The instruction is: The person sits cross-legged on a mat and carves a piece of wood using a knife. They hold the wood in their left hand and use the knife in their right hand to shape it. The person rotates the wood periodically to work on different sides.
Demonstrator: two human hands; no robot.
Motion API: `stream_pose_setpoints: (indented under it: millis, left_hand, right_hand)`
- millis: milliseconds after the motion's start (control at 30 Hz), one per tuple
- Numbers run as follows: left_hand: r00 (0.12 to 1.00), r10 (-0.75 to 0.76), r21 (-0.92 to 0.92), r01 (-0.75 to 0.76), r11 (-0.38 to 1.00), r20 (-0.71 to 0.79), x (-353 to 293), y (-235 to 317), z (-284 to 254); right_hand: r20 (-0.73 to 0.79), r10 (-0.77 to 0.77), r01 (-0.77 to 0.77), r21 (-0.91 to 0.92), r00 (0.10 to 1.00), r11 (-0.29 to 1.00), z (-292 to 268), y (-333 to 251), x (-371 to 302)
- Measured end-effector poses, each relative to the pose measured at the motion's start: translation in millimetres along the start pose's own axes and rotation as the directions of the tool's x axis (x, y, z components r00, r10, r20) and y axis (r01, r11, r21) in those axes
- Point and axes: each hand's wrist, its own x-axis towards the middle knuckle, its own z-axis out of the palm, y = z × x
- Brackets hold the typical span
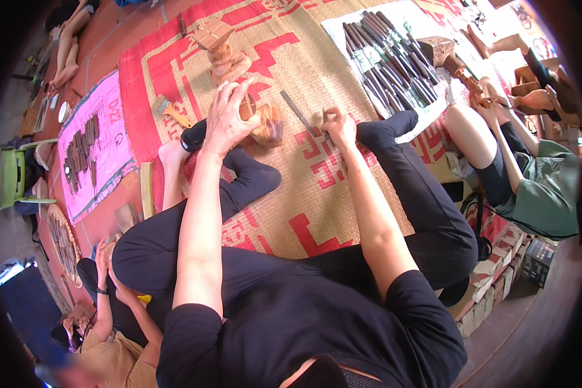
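My left hand (228, 119) is closed around the top of a small carved wooden figure (269, 132) that stands on the mat between my feet. The figure's lower part is yellowish brown, and my fingers hide much of its upper block. Right of it, my right hand (340, 127) is curled around the near end of a flat grey metal file (295, 111). The file's bare length points away and to the left, apart from the figure. A second carved figure (223, 61) with a square block on top stands farther off.
A brush (172, 111) lies left of my left hand. Many dark-handled tools lie on a white cloth (335, 31) at far right, others on a pink cloth (110, 139) at left. A co-worker at right holds a wooden carving (470, 83); another person sits at lower left.
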Motion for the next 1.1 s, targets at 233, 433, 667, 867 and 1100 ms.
stream_pose_setpoints:
  millis: [233, 433, 667, 867, 1100]
  left_hand:
    - [0.988, -0.120, -0.039, 0.117, 0.992, -0.095, -14.0, -13.5, 0.8]
    - [0.945, -0.246, -0.175, 0.211, 0.962, -0.214, -20.4, -32.8, 5.0]
    - [0.944, -0.200, -0.039, 0.197, 0.980, -0.262, -19.4, -25.6, 14.2]
    - [0.960, -0.152, 0.013, 0.159, 0.987, -0.236, -19.3, -4.1, 18.0]
    - [0.976, -0.098, 0.045, 0.109, 0.993, -0.197, -17.8, 7.0, 14.5]
  right_hand:
    - [-0.307, -0.292, 0.239, -0.198, 0.906, 0.951, -2.9, -17.0, 11.7]
    - [-0.022, -0.308, 0.291, -0.267, 0.951, 0.918, 32.6, -34.1, -20.4]
    - [0.161, -0.385, 0.415, -0.450, 0.909, 0.791, 35.6, -35.8, -5.0]
    - [0.111, -0.454, 0.436, -0.548, 0.884, 0.714, 56.2, -30.1, -5.7]
    - [0.098, -0.286, 0.296, -0.490, 0.953, 0.820, 32.3, -35.7, 1.2]
